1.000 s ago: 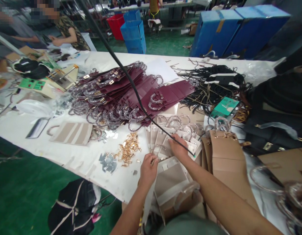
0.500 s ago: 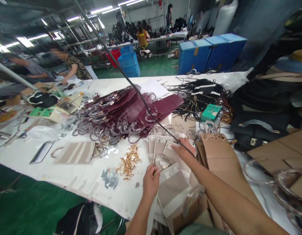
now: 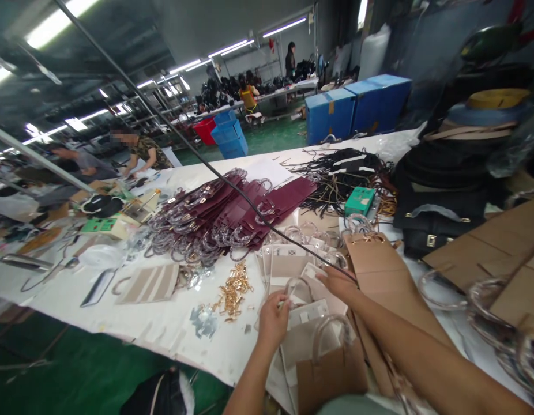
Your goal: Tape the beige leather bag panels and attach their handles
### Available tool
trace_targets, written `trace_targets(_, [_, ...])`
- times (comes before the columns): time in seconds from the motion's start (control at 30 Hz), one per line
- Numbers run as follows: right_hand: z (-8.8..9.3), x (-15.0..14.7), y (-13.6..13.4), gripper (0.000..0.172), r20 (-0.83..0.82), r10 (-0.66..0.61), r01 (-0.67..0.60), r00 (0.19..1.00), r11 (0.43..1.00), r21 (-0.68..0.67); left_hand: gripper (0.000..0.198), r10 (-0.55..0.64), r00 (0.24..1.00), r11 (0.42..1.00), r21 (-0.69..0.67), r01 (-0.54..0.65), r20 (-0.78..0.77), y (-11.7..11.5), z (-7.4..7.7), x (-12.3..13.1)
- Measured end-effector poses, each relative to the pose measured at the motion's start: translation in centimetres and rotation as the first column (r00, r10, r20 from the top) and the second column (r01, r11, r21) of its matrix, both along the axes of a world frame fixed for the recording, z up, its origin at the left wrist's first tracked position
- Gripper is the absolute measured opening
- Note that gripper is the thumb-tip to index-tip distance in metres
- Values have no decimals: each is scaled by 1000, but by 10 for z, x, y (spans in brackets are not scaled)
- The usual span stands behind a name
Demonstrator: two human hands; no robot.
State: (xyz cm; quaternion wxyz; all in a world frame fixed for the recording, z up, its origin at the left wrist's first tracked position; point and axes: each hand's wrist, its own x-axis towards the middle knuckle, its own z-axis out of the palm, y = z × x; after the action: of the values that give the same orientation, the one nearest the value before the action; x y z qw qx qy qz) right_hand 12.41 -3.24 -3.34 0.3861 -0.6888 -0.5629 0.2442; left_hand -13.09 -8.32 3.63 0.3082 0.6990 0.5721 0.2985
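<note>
My left hand (image 3: 273,320) is closed in a pinch at the left end of a wrapped bag handle (image 3: 299,281) on a beige bag panel (image 3: 312,316). To the right, my right hand (image 3: 338,283) grips the upper edge of a beige bag panel (image 3: 321,279); its far fingers are partly hidden. More beige panels with metal lock plates overlap beyond both hands. Closer to me, a tan bag piece (image 3: 330,374) with a plastic-wrapped handle lies over the panels. Gold metal fittings (image 3: 236,291) are heaped left of my left hand, beside small grey pieces (image 3: 203,321).
Maroon bag panels (image 3: 232,207) with wrapped handles pile up mid-table. Black cords (image 3: 336,173) and a green box (image 3: 360,200) lie behind. Tan panels (image 3: 379,259) and black bags (image 3: 440,219) stand right. A dark cable (image 3: 206,164) crosses the view. Co-workers sit far left.
The camera view has tilted and shifted. My left hand stays at the handle and my right hand at the panels. The tan piece near me shows more fully, its handle standing higher.
</note>
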Motion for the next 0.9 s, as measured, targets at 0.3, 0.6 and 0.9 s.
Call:
trace_targets(0.3, [33, -10, -72, 32, -152, 226, -204, 962, 968, 147, 17, 28, 998, 1000, -16, -27, 48, -18, 22, 20])
trace_targets(0.6, [94, -33, -65, 19, -351, 487, -428, 800, 872, 237, 28, 42, 966, 982, -190, 8, 254, -22, 30, 41])
trace_targets(0.9, [85, -31, -56, 18, -396, 521, -543, 757, 837, 63, 33, 194, 960, 953, -272, -135, 203, -12, 24, 39])
